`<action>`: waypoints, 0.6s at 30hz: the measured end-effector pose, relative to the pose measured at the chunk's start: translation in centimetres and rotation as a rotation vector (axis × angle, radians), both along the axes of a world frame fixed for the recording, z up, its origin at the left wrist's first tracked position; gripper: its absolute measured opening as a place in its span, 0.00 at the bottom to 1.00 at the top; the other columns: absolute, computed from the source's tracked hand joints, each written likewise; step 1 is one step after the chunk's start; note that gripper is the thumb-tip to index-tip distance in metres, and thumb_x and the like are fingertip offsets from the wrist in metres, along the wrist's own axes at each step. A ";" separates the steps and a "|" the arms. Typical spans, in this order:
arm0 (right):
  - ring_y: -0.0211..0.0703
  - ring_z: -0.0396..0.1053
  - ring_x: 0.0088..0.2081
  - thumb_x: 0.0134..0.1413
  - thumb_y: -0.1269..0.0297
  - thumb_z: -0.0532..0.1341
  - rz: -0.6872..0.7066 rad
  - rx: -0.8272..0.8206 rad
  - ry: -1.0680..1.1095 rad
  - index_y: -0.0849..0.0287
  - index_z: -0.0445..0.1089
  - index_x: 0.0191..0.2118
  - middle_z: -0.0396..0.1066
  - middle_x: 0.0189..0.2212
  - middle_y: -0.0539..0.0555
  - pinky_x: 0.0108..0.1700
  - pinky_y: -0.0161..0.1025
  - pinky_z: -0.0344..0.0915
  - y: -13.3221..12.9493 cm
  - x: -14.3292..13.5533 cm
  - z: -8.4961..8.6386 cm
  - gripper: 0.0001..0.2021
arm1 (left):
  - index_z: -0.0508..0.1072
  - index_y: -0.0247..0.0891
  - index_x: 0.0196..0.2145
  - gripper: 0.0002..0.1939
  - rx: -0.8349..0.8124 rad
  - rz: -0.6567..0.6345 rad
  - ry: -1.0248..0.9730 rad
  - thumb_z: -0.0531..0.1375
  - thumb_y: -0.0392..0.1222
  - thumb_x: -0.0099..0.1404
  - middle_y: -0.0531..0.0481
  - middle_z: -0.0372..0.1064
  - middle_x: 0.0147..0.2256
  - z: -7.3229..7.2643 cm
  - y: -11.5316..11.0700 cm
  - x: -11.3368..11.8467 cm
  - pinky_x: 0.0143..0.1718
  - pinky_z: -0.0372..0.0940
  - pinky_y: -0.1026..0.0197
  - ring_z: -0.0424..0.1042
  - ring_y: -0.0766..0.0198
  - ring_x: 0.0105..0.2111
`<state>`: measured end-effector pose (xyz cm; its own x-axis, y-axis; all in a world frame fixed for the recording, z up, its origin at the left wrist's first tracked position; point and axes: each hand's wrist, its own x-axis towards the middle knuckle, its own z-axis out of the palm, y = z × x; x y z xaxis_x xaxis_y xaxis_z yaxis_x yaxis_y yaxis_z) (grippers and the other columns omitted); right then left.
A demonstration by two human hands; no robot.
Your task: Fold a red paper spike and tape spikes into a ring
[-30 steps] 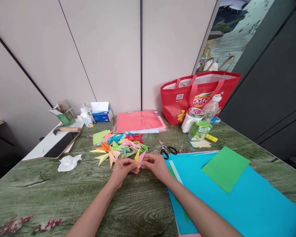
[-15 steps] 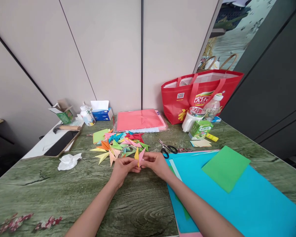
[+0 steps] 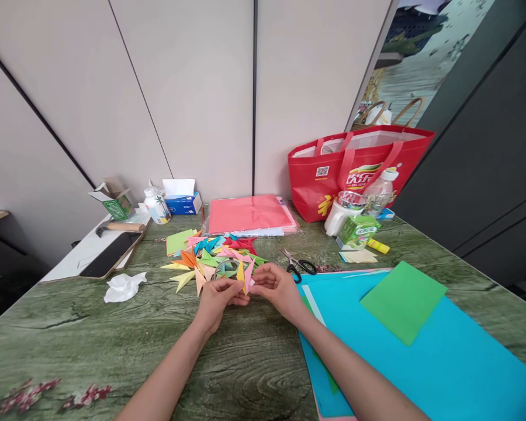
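In front of the paper pile, my left hand (image 3: 220, 297) pinches a small folded paper piece (image 3: 241, 277), yellow on one side and pink on the other, its points upward. My right hand (image 3: 280, 290) is closed at the pink side, thumb and fingertips against it; a small whitish spot shows by the thumb, too small to name. Just behind lies a pile of folded paper pieces (image 3: 208, 257) in many colours, with a roll of tape (image 3: 226, 268) partly hidden among them. Black-handled scissors (image 3: 298, 266) lie to the right of my right hand.
Large blue paper sheets (image 3: 403, 362) with a green square (image 3: 404, 302) cover the right side. At the back stand a red bag (image 3: 311, 184), a white mug (image 3: 336, 217) and a bottle (image 3: 379, 196). Crumpled tissue (image 3: 125, 286), a phone (image 3: 109, 254) and a hammer (image 3: 123, 226) lie left.
My right fingers have loosened and shifted slightly at the pink side, and the folded piece has turned a little. The whole view has moved slightly.
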<state>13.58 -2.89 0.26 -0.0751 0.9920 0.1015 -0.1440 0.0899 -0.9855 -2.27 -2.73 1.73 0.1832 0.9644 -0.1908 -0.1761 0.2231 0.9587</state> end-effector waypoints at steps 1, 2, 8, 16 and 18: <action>0.42 0.72 0.30 0.32 0.64 0.70 -0.002 0.053 -0.057 0.59 0.70 0.31 0.74 0.26 0.51 0.35 0.39 0.70 -0.1 0.0 0.0 0.15 | 0.76 0.30 0.23 0.12 -0.013 0.005 -0.011 0.67 0.44 0.46 0.47 0.73 0.18 -0.1 0.0 0.0 0.24 0.70 0.63 0.72 0.64 0.19; 0.42 0.72 0.30 0.34 0.64 0.69 0.001 0.101 -0.114 0.59 0.71 0.31 0.74 0.26 0.51 0.35 0.39 0.70 -0.1 -0.1 0.0 0.13 | 0.76 0.30 0.23 0.12 -0.021 0.006 -0.018 0.67 0.44 0.46 0.47 0.73 0.18 -0.1 0.0 -0.1 0.24 0.70 0.64 0.72 0.64 0.19; 0.43 0.72 0.30 0.48 0.62 0.61 -0.027 0.312 -0.341 0.55 0.73 0.35 0.75 0.31 0.53 0.34 0.40 0.70 -0.5 0.1 -0.1 0.08 | 0.76 0.30 0.23 0.12 -0.034 -0.012 -0.036 0.67 0.43 0.45 0.46 0.73 0.19 0.1 0.1 -0.2 0.25 0.70 0.64 0.72 0.64 0.19; 0.44 0.71 0.33 0.54 0.64 0.56 -0.106 0.538 -0.495 0.55 0.73 0.36 0.75 0.32 0.55 0.38 0.41 0.68 -0.7 0.3 -0.2 0.09 | 0.75 0.30 0.22 0.11 -0.068 -0.035 -0.058 0.67 0.43 0.45 0.46 0.73 0.19 0.2 0.0 -0.1 0.25 0.70 0.64 0.72 0.64 0.20; 0.44 0.71 0.31 0.54 0.64 0.55 -0.150 0.508 -0.513 0.56 0.73 0.36 0.74 0.30 0.55 0.35 0.40 0.68 -0.7 0.1 -0.5 0.09 | 0.75 0.30 0.23 0.11 -0.078 -0.036 -0.068 0.67 0.42 0.46 0.46 0.73 0.19 0.1 0.0 -0.1 0.26 0.70 0.64 0.72 0.64 0.21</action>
